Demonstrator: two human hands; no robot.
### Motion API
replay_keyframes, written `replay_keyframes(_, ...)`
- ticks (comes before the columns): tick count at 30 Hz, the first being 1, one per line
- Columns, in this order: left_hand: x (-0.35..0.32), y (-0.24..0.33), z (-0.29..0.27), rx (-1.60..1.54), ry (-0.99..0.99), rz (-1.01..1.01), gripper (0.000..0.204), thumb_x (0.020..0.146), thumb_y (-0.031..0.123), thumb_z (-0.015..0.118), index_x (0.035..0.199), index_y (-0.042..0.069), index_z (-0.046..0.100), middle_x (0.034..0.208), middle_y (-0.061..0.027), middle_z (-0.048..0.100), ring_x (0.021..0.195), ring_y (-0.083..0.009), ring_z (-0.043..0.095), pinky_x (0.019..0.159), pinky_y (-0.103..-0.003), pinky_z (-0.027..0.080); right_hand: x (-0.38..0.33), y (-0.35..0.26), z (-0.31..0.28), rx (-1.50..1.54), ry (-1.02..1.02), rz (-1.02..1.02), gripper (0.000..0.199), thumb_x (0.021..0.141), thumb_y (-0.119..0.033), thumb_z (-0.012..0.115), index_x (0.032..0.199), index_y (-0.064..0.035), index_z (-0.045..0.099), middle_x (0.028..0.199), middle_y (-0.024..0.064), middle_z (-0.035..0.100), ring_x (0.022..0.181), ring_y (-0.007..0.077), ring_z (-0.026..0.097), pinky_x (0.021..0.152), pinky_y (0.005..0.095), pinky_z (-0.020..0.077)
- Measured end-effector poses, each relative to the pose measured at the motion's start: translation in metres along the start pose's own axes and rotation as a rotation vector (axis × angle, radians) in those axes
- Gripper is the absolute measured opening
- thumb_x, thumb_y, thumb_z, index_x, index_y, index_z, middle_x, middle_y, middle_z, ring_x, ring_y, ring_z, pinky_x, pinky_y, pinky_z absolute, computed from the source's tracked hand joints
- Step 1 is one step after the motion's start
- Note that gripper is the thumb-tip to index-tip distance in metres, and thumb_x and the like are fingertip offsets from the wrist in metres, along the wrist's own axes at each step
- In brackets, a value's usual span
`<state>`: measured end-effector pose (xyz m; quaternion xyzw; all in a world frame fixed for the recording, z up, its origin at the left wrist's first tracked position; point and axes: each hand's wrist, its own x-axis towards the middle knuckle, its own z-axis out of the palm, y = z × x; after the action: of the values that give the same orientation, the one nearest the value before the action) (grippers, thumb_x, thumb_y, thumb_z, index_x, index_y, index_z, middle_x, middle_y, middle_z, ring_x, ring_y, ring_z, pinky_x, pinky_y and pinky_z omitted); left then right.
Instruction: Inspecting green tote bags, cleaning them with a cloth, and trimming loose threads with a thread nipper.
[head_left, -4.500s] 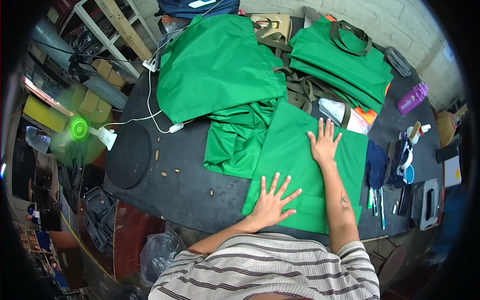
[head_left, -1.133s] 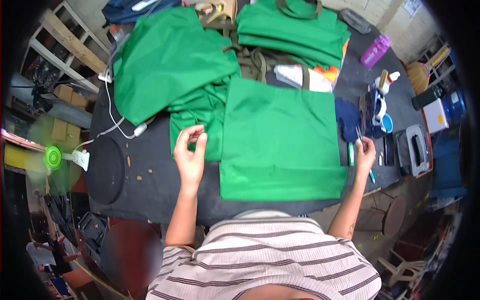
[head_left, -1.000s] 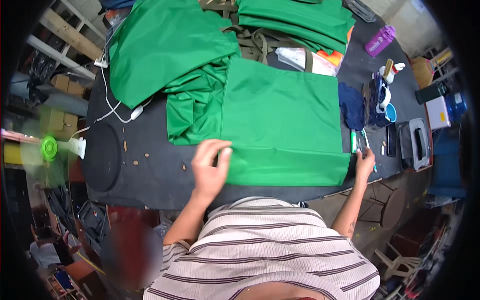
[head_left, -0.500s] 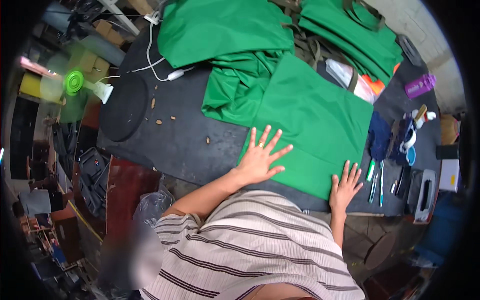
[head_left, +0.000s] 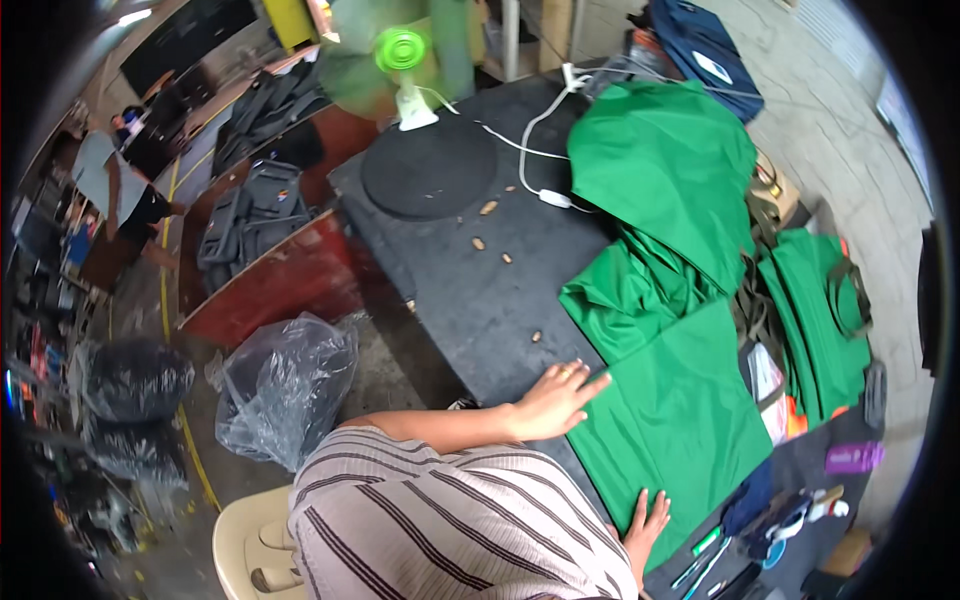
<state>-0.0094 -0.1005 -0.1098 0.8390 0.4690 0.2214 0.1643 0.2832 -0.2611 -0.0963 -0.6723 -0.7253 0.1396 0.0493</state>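
A flat green fabric panel [head_left: 690, 420] lies on the dark table. My left hand [head_left: 553, 402] rests at its left edge, thumb and fingers stretched out, holding nothing. Lower down, my right hand [head_left: 647, 522] lies on the panel's near edge, its fingers spread and empty; its wrist is partly hidden by my striped shirt. Beyond the panel, crumpled green fabric [head_left: 640, 285] runs into a larger smooth green piece [head_left: 670, 175].
Folded green bags [head_left: 812, 330] with dark straps lie at the right. Pens [head_left: 708, 572] and a purple bottle [head_left: 853, 457] are near the right edge. A green fan [head_left: 402, 50], a white cable [head_left: 530, 150] and small brown scraps [head_left: 479, 243] are on the table. A clear plastic bag [head_left: 290, 385] stands left.
My view has swung left, bringing the floor, a chair and a person in the background into sight. Both hands remain at the green panel; the left hand now lies at its edge.
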Motion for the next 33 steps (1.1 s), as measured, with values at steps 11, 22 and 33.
replay_keyframes(11,0.039,0.009,-0.035,-1.175,-0.278,-0.242,0.07,0.08,-0.005,0.057,0.142,0.017,0.033,0.145,-0.0087,0.035,0.132,-0.021,0.033,0.108,-0.033,0.027,-0.007,-0.028,-0.046,-0.114,-0.062,0.137,0.09,0.058,0.002,0.06,0.142,-0.0083,0.03,0.143,0.0227,0.029,0.134,0.0413,0.025,0.11,0.055,0.017)
replay_keyframes(22,0.179,0.098,-0.194,-1.52,-0.431,0.196,0.035,0.088,0.021,0.052,0.106,-0.008,0.058,0.094,-0.0113,0.065,0.082,-0.0131,0.062,0.078,-0.023,0.048,-0.011,-0.034,-0.314,-0.101,0.545,0.15,0.043,0.059,0.012,0.042,0.096,0.0035,0.063,0.085,0.0225,0.064,0.086,0.0373,0.064,0.079,0.0365,0.0493)
replay_keyframes(33,0.503,0.188,-0.186,-1.353,0.016,0.567,0.026,0.08,0.006,0.06,0.105,0.002,0.064,0.1,-0.0059,0.065,0.094,-0.0177,0.056,0.085,-0.031,0.043,0.163,0.126,-0.479,-0.485,1.107,0.551,0.052,0.075,0.0,0.044,0.115,-0.028,0.061,0.1,0.0166,0.065,0.091,0.0349,0.063,0.078,0.0409,0.051)
